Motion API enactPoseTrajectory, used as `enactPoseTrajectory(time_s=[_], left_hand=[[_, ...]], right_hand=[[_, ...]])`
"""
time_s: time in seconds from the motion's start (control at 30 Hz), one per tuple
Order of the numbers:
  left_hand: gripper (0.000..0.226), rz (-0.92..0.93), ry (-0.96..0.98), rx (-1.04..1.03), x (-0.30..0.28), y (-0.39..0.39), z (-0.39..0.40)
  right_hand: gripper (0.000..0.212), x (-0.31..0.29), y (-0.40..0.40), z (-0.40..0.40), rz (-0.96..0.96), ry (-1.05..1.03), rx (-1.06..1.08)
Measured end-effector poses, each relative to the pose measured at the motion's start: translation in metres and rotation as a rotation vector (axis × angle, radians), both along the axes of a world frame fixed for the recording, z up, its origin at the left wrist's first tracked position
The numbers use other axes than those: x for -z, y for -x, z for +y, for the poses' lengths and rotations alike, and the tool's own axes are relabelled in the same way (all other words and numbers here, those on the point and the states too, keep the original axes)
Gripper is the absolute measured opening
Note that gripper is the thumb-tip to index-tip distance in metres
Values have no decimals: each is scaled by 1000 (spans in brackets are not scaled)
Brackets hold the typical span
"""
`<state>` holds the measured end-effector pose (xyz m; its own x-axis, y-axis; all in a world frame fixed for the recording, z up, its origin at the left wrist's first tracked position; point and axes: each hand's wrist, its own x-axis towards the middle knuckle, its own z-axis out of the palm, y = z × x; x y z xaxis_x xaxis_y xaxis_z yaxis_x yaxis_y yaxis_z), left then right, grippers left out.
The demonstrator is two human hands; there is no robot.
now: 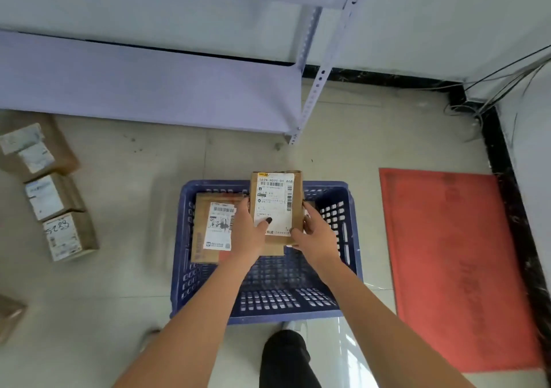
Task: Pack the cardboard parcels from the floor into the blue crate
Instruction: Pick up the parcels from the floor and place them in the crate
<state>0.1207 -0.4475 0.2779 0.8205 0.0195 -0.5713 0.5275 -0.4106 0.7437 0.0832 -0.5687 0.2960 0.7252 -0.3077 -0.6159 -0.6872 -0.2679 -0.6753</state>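
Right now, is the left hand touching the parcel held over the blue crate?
Touching. The head view shows the left hand gripping the held parcel's left edge, its thumb pressed on the white label; the right hand clasps the opposite edge.

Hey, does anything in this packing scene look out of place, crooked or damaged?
Nothing looks damaged or spilled. The held parcel is gripped by both hands over the blue crate, another parcel lies flat inside, and three more sit in a row on the floor.
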Motion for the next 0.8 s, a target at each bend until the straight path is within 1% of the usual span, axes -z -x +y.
enactPoseTrajectory(time_s=[0.17, 0.27, 0.4, 0.63, 0.8], left_hand=[[61, 33, -49, 108, 31, 25, -60], [63, 67, -58, 132, 59, 34, -83], [65, 73, -59, 171, 99, 42, -106], [68, 102, -202, 177, 161, 37, -129], [73, 174, -325, 184, 185, 30, -129]], right_hand=[[65, 33, 29, -55, 89, 20, 28], [69, 60, 37, -75, 155, 22, 52], [71, 101, 36, -98, 196, 14, 39], [74, 167, 28, -110, 240, -53, 63], [79, 200, 19, -103, 278, -126, 98]])
